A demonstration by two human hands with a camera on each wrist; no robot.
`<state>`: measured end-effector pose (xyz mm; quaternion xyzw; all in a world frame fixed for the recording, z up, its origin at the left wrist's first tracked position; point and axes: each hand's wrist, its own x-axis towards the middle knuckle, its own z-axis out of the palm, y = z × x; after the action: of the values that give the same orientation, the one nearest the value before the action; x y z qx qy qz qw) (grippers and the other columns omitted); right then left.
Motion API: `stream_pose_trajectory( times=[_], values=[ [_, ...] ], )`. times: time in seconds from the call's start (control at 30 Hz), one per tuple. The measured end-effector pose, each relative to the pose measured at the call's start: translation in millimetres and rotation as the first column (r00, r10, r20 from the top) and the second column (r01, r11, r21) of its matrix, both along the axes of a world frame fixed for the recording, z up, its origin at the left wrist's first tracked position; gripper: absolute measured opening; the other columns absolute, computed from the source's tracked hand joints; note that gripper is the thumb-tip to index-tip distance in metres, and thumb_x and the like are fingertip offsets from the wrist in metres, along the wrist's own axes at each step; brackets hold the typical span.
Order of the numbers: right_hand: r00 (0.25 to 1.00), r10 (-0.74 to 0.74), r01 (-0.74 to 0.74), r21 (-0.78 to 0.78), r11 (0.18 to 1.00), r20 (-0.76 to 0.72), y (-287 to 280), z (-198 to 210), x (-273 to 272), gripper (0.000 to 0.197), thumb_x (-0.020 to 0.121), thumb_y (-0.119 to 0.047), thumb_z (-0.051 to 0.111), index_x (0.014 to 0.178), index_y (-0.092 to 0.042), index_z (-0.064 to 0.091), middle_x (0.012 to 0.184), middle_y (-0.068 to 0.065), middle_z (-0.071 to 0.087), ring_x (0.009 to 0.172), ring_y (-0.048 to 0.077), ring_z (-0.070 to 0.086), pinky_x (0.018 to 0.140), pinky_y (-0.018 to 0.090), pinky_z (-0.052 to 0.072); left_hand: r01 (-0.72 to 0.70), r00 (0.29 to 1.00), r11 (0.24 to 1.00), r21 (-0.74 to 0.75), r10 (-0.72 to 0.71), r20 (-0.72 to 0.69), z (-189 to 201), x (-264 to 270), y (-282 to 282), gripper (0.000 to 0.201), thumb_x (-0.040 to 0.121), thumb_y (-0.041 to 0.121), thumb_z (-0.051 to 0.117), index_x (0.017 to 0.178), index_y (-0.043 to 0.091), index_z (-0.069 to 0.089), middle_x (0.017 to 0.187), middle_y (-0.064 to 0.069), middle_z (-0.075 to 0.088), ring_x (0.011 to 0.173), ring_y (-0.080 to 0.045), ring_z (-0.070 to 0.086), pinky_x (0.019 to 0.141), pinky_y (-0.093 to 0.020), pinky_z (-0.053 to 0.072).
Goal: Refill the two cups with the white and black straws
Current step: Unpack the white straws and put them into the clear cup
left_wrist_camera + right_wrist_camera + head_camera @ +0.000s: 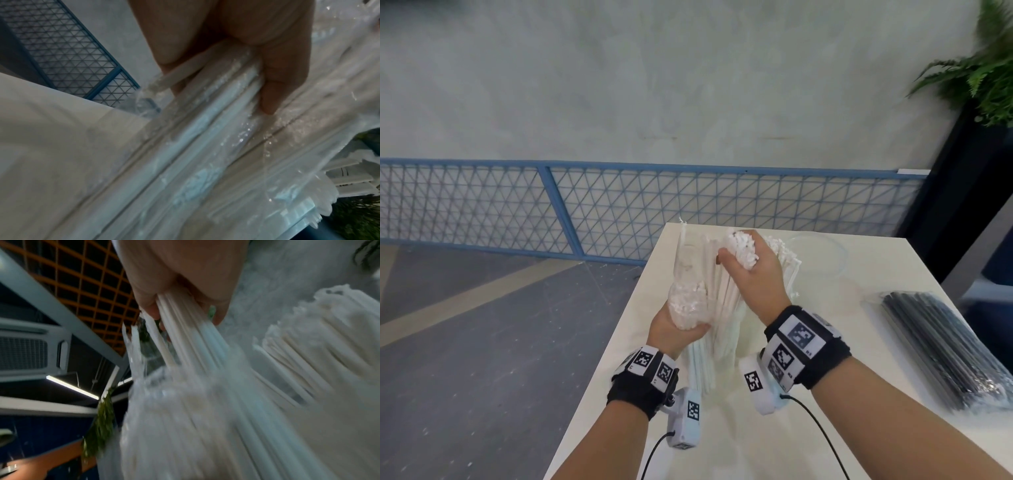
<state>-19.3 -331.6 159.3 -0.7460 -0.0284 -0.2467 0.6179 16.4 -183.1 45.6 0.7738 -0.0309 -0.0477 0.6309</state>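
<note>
Over the table's far left part, my left hand (678, 329) grips the lower end of a clear plastic bag (688, 274) that holds white straws (722, 301). In the left wrist view its fingers (271, 91) curl round the wrapped straws (205, 138). My right hand (753, 274) grips a bundle of white straws near their top ends, above the bag. The right wrist view shows its fingers (179, 280) closed round that bundle (191, 337). A clear cup (822, 253) stands at the far right. Black straws (935, 353) lie packed in clear wrap at the right edge.
The white table (825, 428) ends at its left edge just beside my left hand, with grey floor below. More white straws (787, 257) fan out behind my right hand. A blue mesh fence (619, 205) runs behind the table. A potted plant (983, 68) stands at the back right.
</note>
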Motion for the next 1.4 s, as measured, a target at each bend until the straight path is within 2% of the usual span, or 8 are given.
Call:
stream_pose_trajectory(
  times=[0.17, 0.37, 0.53, 0.73, 0.83, 1.03, 1.23, 1.4],
  values=[
    [0.997, -0.082, 0.078, 0.217, 0.973, 0.01, -14, 26, 9, 0.013, 0.082, -0.006, 0.064, 0.08, -0.016, 0.056, 0.071, 0.004, 0.065, 0.067, 0.011, 0.059, 0.064, 0.018, 0.048, -0.04, 0.999, 0.998, 0.04, 0.041, -0.026, 0, 0, -5, 0.062, 0.056, 0.022, 0.087, 0.111, 0.009, 0.061, 0.104, -0.006, 0.067, 0.1, -0.02, 0.061, 0.083, -0.027, 0.049],
    [0.972, 0.078, -0.048, 0.137, 0.989, -0.223, -21, -12, -1, 0.044, 0.07, -0.022, 0.08, 0.11, -0.015, 0.063, 0.105, 0.0, 0.07, 0.097, 0.014, 0.067, 0.086, 0.033, 0.055, -0.074, 0.997, 0.997, -0.019, 0.073, -0.023, 3, 0, -10, 0.045, 0.062, 0.009, 0.084, 0.099, 0.016, 0.06, 0.092, -0.001, 0.065, 0.092, -0.019, 0.062, 0.076, -0.025, 0.047],
    [0.941, 0.111, -0.121, -0.012, 0.993, -0.319, -10, -37, -5, 0.034, 0.07, -0.024, 0.081, 0.102, -0.02, 0.069, 0.1, -0.004, 0.072, 0.095, 0.009, 0.067, 0.089, 0.031, 0.054, -0.018, 1.0, 0.998, -0.068, 0.018, 0.006, 4, -5, -13, 0.044, 0.065, 0.002, 0.08, 0.102, 0.017, 0.063, 0.089, 0.007, 0.068, 0.086, -0.011, 0.066, 0.067, -0.012, 0.052],
    [0.947, 0.09, -0.044, 0.154, 0.987, -0.308, -8, -32, 1, 0.028, 0.073, -0.023, 0.078, 0.099, -0.019, 0.068, 0.098, -0.001, 0.072, 0.093, 0.013, 0.067, 0.083, 0.028, 0.054, -0.013, 1.0, 1.0, -0.016, 0.013, 0.003, 8, -7, -14, 0.042, 0.066, 0.003, 0.08, 0.101, 0.014, 0.06, 0.082, 0.011, 0.063, 0.078, -0.002, 0.06, 0.058, -0.001, 0.046],
    [0.973, 0.037, 0.018, 0.235, 0.972, -0.228, -10, -18, 2, 0.026, 0.073, -0.021, 0.078, 0.095, -0.011, 0.069, 0.095, 0.004, 0.071, 0.09, 0.015, 0.067, 0.077, 0.029, 0.054, -0.035, 0.999, 0.999, 0.005, 0.035, -0.007, 10, -8, -13, 0.042, 0.065, 0.005, 0.081, 0.097, 0.018, 0.057, 0.081, 0.011, 0.061, 0.082, -0.01, 0.059, 0.056, -0.001, 0.045],
    [0.998, -0.005, 0.033, 0.496, 0.868, -0.058, -27, 27, 10, 0.011, 0.074, -0.008, 0.067, 0.064, -0.012, 0.064, 0.074, 0.007, 0.061, 0.073, 0.02, 0.058, 0.065, 0.031, 0.049, -0.063, 0.997, 0.998, -0.029, 0.061, -0.047, 9, -8, -8, 0.04, 0.065, 0.006, 0.082, 0.097, 0.014, 0.058, 0.088, -0.001, 0.064, 0.091, -0.021, 0.06, 0.077, -0.026, 0.045],
    [0.988, -0.106, 0.156, 0.718, 0.678, -0.115, -57, 48, 19, 0.004, 0.081, -0.001, 0.061, 0.083, -0.002, 0.059, 0.069, 0.004, 0.059, 0.055, 0.01, 0.059, 0.051, 0.02, 0.048, -0.074, 0.995, 0.997, -0.032, 0.072, -0.064, 2, -5, -1, 0.083, 0.034, 0.044, 0.079, 0.106, 0.007, 0.063, 0.101, -0.01, 0.069, 0.098, -0.024, 0.064, 0.082, -0.031, 0.05],
    [0.972, -0.146, 0.234, 0.733, 0.639, -0.182, -70, 43, 19, 0.011, 0.08, -0.004, 0.063, 0.069, -0.006, 0.062, 0.073, 0.005, 0.063, 0.064, 0.015, 0.061, 0.059, 0.025, 0.051, -0.104, 0.993, 0.994, -0.041, 0.101, -0.068, 3, -4, -3, 0.08, 0.037, 0.037, 0.081, 0.108, 0.005, 0.063, 0.102, -0.013, 0.069, 0.099, -0.027, 0.064, 0.09, -0.037, 0.051]
  ],
)
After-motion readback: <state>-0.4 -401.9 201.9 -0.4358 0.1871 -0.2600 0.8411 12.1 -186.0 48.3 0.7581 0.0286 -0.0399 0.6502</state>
